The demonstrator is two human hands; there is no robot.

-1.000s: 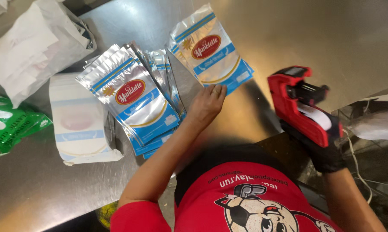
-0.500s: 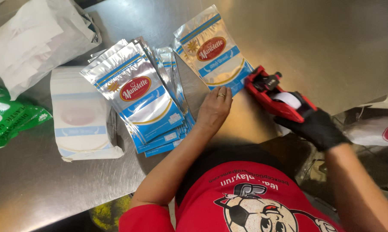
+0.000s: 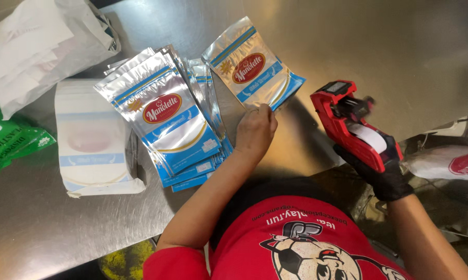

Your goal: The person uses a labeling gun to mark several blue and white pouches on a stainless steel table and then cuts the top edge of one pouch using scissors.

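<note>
While the right hand (image 3: 384, 171) grips a red label gun (image 3: 350, 124), left fingers (image 3: 262, 111) press together on a foil pouch (image 3: 252, 65).

a food packing workshop: steel table (image 3: 389, 46), stacked foil pouches (image 3: 166, 119), label gun (image 3: 356, 127).

View: only one camera, it sits on my head.
Direction: it looks almost straight down, over my chest in the red shirt (image 3: 296, 243), to the steel table (image 3: 389, 46).
Distance: it is near; my two arms fill the lower half of the picture.
Left side: my left hand (image 3: 256, 132) is near the middle, at the edge of a silver-blue pouch (image 3: 252, 65).
Right side: my right hand (image 3: 381, 171), in a black glove, is at the right edge of the table.
Shared part: none, there is no second view.
</note>
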